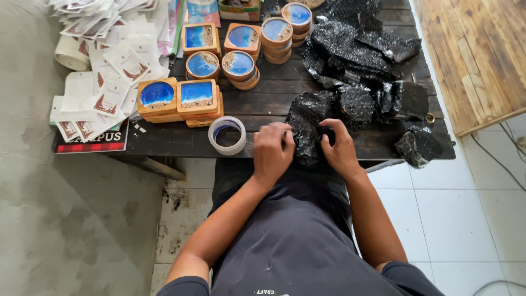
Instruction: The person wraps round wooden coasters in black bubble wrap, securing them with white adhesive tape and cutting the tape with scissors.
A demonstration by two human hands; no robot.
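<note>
Left hand (272,149) and right hand (339,148) both closed on black bubble-wrap bundle (307,131), middle of frame, at table (263,104) near edge; bundle looks soft, crinkly, light, slippery; best held by sides; tape roll (227,135) just left of left hand.

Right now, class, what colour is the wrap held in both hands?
Glossy black: the bubble wrap, clearest in the head view.
</note>
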